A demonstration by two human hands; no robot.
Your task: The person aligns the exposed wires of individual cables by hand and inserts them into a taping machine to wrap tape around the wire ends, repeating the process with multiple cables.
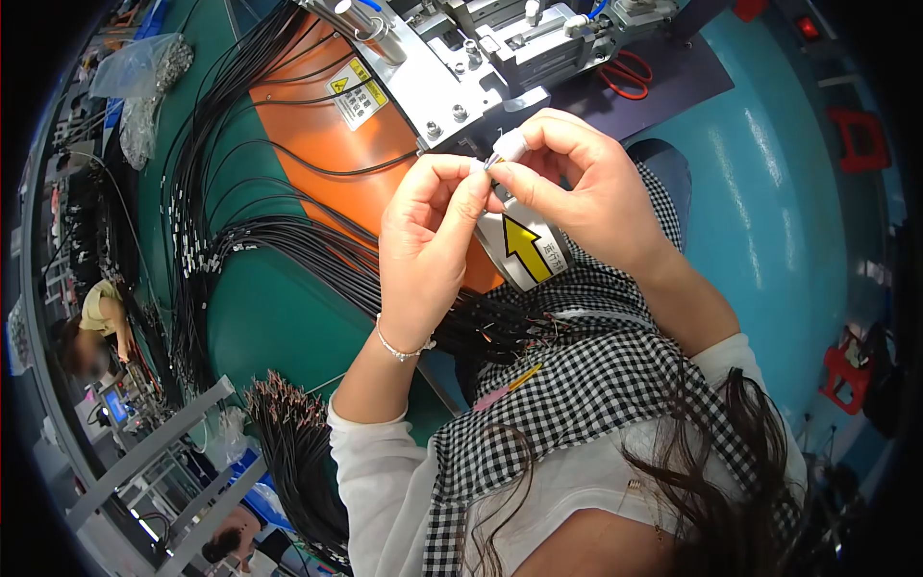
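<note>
Bringing both hands together at chest height, working at fingertip scale just in front of the metal machine (413, 91). Pinching at thin wire ends (491, 162) with the left hand (418, 231), closing that grip thumb to forefinger. Clenching the grip of the right hand (611, 207) on the same small spot, wearing a white finger cover (511, 145) there. Apparently separating or aligning the strands, judging by the pinch; not being able to tell which, with the fingertips hiding most of the detail. Calling, by judgement, for light pressure and steady wrists.

Holding the wire ends above a curved silver cover (495, 245) marked with a yellow arrow (524, 252), beside an orange panel (336, 135) bearing a warning label (357, 93). Running black cables (308, 245) across the panel and the green bench (255, 327), gathering more in a bundle (288, 433) at the near edge. Resting red-handled scissors (627, 75) on a dark mat (673, 91) beyond the right hand.

Spreading a blue-green floor (779, 192) along the right side, placing red stools (856, 139) at its far edge. Seating or standing another person (101, 313) far left, near more cables and equipment; not being able to tell that posture.
</note>
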